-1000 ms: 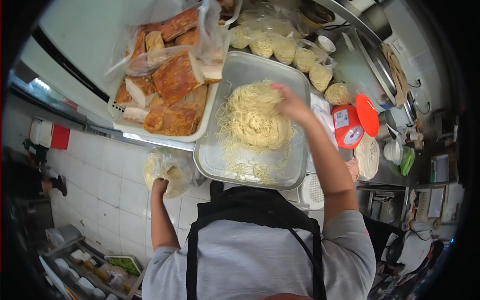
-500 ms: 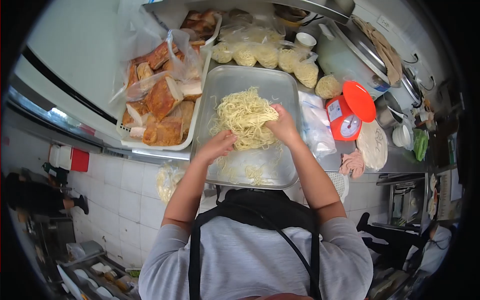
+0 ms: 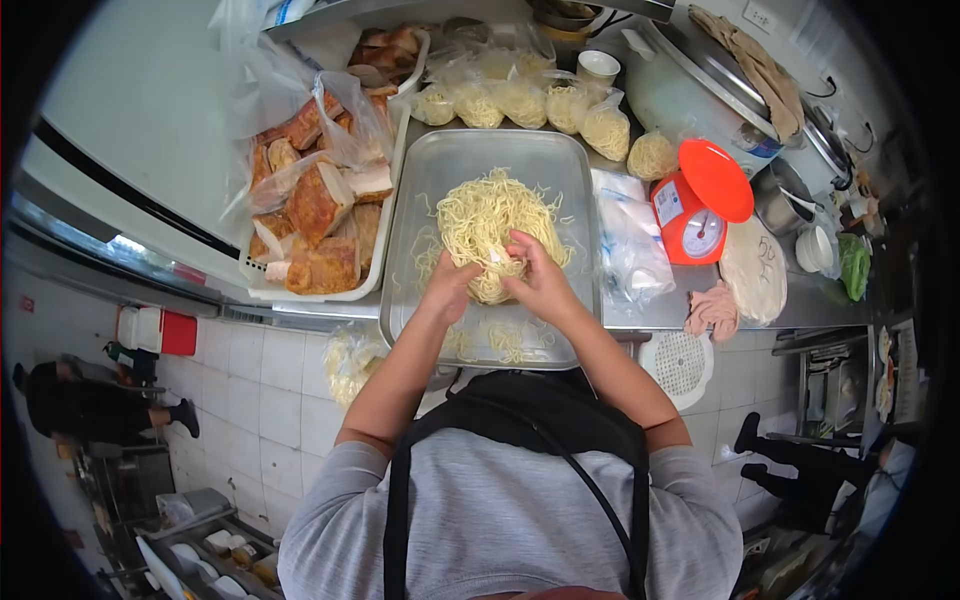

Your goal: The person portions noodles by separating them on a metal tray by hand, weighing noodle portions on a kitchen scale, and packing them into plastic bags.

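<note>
A loose heap of thin yellow noodles [image 3: 490,210] lies in a shallow metal tray [image 3: 415,180]. My left hand [image 3: 450,288] grips the near left edge of the heap, its fingers partly hidden in the strands. At the near right side, my right hand [image 3: 543,282] holds noodles with curled fingers, the thumb below them. Between the hands a small white spot shows on the noodles; I cannot make out what it is. Stray strands are scattered over the tray floor.
Bagged noodle portions [image 3: 522,103] line the tray's far side. Left stands a white crate [image 3: 318,292] of browned meat pieces [image 3: 322,200]. To the right are clear plastic bags [image 3: 635,250], a red dial scale [image 3: 692,215] and a pink cloth [image 3: 712,308]. Other people stand at both sides.
Both hands have come closer together at the near side of the heap. The right hand moved left and toward me; the lifted noodles now lie in a rounder mound.
</note>
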A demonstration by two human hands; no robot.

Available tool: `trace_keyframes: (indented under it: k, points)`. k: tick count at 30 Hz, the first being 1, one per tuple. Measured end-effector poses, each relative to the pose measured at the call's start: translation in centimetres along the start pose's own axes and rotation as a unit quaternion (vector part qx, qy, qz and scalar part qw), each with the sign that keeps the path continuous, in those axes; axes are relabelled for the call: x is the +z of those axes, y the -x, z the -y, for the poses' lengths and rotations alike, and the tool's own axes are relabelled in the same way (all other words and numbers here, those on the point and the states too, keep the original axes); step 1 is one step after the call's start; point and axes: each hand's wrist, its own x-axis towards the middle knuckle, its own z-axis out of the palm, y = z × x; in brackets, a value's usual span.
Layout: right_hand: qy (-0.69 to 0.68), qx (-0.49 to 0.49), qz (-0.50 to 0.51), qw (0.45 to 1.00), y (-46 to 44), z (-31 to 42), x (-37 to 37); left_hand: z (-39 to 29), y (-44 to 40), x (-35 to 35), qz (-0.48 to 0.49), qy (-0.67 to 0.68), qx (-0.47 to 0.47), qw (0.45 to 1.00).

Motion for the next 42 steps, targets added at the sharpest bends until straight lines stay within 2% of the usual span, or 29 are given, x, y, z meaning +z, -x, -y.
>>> trace_keyframes:
  k: [1, 3, 9, 12, 15, 17, 18, 20, 21, 22, 23, 24, 25, 27, 28, 30, 31, 32, 33, 34, 35, 37, 38, 40, 42]
  points:
    - [0.111, -0.061, -0.026, 0.992, 0.0, 0.3, -0.3, 0.0, 0.1, 0.1, -0.006, 0.001, -0.002, 1.0]
    - [0.324, -0.182, -0.075, 0.925, -0.2, 1.3, -0.7, 0.0, 0.5, 0.3, -0.018, 0.004, -0.004, 1.0]
    - [0.437, -0.187, -0.052, 0.878, -2.0, 1.7, 0.0, 0.1, 0.5, 0.2, -0.015, -0.012, -0.004, 1.0]
    - [0.428, -0.186, -0.071, 0.882, -2.7, 0.7, -0.1, 0.5, 0.4, -0.2, -0.01, -0.028, -0.001, 1.0]
    - [0.294, -0.176, -0.099, 0.934, -1.7, 1.7, -3.3, 0.3, 0.2, -0.8, -0.012, -0.022, -0.019, 1.0]
    - [0.222, -0.111, -0.106, 0.963, 1.7, 5.0, -7.2, 0.9, -0.3, -2.5, -0.028, -0.076, -0.056, 0.995]
    - [0.186, -0.029, -0.078, 0.979, 4.3, 6.7, -9.7, 1.0, -0.6, -3.3, -0.036, -0.103, -0.073, 0.991]
    - [0.051, 0.049, -0.03, 0.997, 10.5, 4.9, -15.3, -0.6, -0.4, -3.6, -0.033, -0.179, -0.1, 0.978]
    - [-0.064, 0.062, -0.04, 0.995, 13.7, 3.7, -17.0, -1.3, -0.4, -3.4, -0.031, -0.217, -0.114, 0.969]
    - [-0.242, 0.113, -0.125, 0.956, 17.4, 0.7, -18.0, -1.6, -0.6, -3.1, -0.083, -0.326, -0.038, 0.941]
    - [-0.36, 0.162, -0.194, 0.898, 21.3, -3.1, -18.8, -1.9, -0.8, -2.8, -0.134, -0.429, 0.04, 0.893]
    - [0.018, 0.419, -0.172, 0.891, 24.3, -3.5, -18.5, -2.2, -0.7, -2.5, -0.181, -0.522, 0.117, 0.825]
    - [0.114, 0.47, -0.1, 0.87, 25.4, -3.9, -18.2, -2.7, -0.9, -1.8, -0.15, -0.561, 0.123, 0.805]
    - [0.3, 0.541, 0.051, 0.784, 26.2, -4.7, -18.2, -4.6, -2.3, 0.2, -0.091, -0.63, 0.144, 0.757]
    - [0.388, 0.562, 0.126, 0.72, 26.1, -5.1, -18.5, -5.2, -3.2, 1.5, -0.089, -0.652, 0.119, 0.744]
    - [0.531, 0.58, 0.28, 0.551, 27.1, -5.4, -18.2, -5.0, -3.6, 3.8, -0.081, -0.697, 0.055, 0.711]
    - [0.535, 0.512, 0.287, 0.608, 22.6, -1.7, -17.2, -4.4, -3.6, 4.5, -0.081, -0.706, 0.032, 0.703]
    - [0.543, 0.361, 0.351, 0.672, 20.2, -2.5, -17.3, -3.7, -3.8, 5.1, -0.083, -0.714, 0.011, 0.695]
    - [0.449, 0.312, 0.282, 0.788, 14.6, 4.0, -14.9, -3.1, -3.9, 5.4, -0.085, -0.721, -0.01, 0.687]
    - [0.305, 0.195, 0.21, 0.908, 11.8, 4.5, -13.8, -3.0, -3.9, 5.0, -0.077, -0.698, 0.017, 0.712]
    - [0.296, 0.127, 0.168, 0.932, 9.0, 3.8, -12.7, -3.1, -3.8, 4.1, -0.07, -0.673, 0.044, 0.735]
    - [0.388, 0.068, 0.102, 0.913, 2.7, 3.9, -9.7, -2.4, -3.3, 1.8, -0.08, -0.622, 0.084, 0.774]
    - [0.387, 0.065, 0.045, 0.919, 0.3, 2.3, -8.2, -1.7, -3.3, 0.3, -0.095, -0.598, 0.098, 0.79]
    - [0.381, 0.022, 0.031, 0.924, -4.3, -2.1, -5.3, -0.9, -3.2, -1.4, -0.105, -0.532, 0.134, 0.829]
    - [0.467, 0.07, 0.046, 0.88, -5.4, -0.5, -1.6, -0.6, -2.7, -2.3, -0.095, -0.447, 0.176, 0.872]
